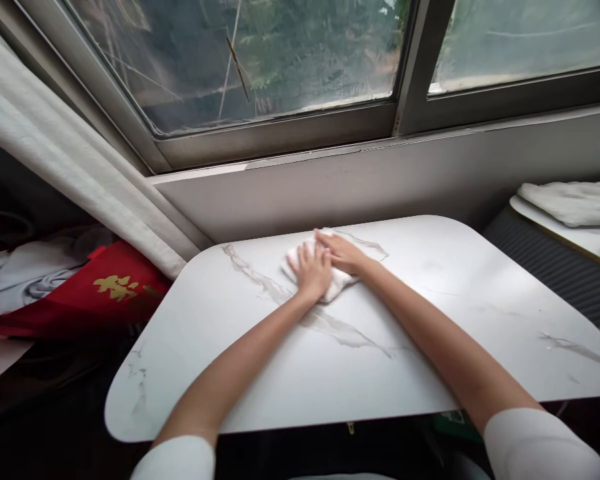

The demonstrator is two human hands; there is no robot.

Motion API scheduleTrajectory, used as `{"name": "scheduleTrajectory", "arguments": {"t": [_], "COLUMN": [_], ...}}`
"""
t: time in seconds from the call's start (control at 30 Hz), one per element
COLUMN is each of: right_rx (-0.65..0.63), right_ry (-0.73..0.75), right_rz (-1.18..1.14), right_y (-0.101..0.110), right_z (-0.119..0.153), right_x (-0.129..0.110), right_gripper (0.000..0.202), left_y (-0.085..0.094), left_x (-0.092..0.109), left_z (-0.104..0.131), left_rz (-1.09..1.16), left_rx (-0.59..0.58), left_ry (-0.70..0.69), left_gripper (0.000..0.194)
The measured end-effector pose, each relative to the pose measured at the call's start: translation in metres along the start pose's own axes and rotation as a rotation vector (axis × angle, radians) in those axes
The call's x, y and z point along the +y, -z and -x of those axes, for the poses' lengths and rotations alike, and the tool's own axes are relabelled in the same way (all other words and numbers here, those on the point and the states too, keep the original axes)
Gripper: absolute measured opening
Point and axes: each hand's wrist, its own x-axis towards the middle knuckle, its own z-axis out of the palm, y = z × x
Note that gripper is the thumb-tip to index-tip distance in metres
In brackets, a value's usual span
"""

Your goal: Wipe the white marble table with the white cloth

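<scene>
A white cloth (336,285) lies bunched on the white marble-patterned table (280,373), near its far edge. My left hand (313,270) rests flat on the left part of the cloth with its fingers spread. From the right, my right hand (341,252) presses on the cloth's upper part, its fingertips next to or over those of the left hand. Part of the cloth is hidden under both palms.
Behind the table are a low wall (300,200) and a window. A pale curtain (80,153) hangs at the left, above a red bag (95,293) with clothes. At the right, a folded white cloth (575,202) lies on another surface.
</scene>
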Motion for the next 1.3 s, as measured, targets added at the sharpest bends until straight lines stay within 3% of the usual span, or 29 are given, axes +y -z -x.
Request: {"name": "scheduleTrajectory", "arguments": {"t": [0.17,0.3,0.43,0.63,0.77,0.93,1.13,1.3], "right_rx": [0.111,0.213,0.29,0.39,0.391,0.374,0.417,0.34], "right_ry": [-0.305,-0.508,-0.645,-0.76,-0.763,-0.676,-0.57,-0.465], "right_rz": [0.156,0.223,0.258,0.333,0.333,0.335,0.236,0.078], "right_y": [0.071,0.107,0.118,0.104,0.087,0.049,-0.024,-0.091], "right_z": [0.115,0.185,0.207,0.184,0.141,0.053,-0.064,-0.154], "right_x": [0.095,0.132,0.149,0.163,0.149,0.101,0.006,-0.099], "right_gripper": [0.065,0.065,0.064,0.058,0.059,0.06,0.051,0.053], "left_y": [-0.04,-0.06,-0.069,-0.072,-0.064,-0.042,-0.005,0.036], "left_x": [0.139,0.212,0.239,0.232,0.197,0.109,-0.044,-0.193], "left_z": [-0.023,-0.03,-0.045,-0.076,-0.097,-0.126,-0.137,-0.11], "left_rz": [0.129,0.197,0.217,0.216,0.191,0.101,-0.001,-0.046], "left_rx": [-0.042,-0.098,-0.153,-0.192,-0.191,-0.159,-0.1,-0.059], "left_ry": [-0.302,-0.513,-0.646,-0.734,-0.718,-0.64,-0.513,-0.335], "left_gripper": [0.06,0.066,0.065,0.059,0.055,0.051,0.047,0.049]}}
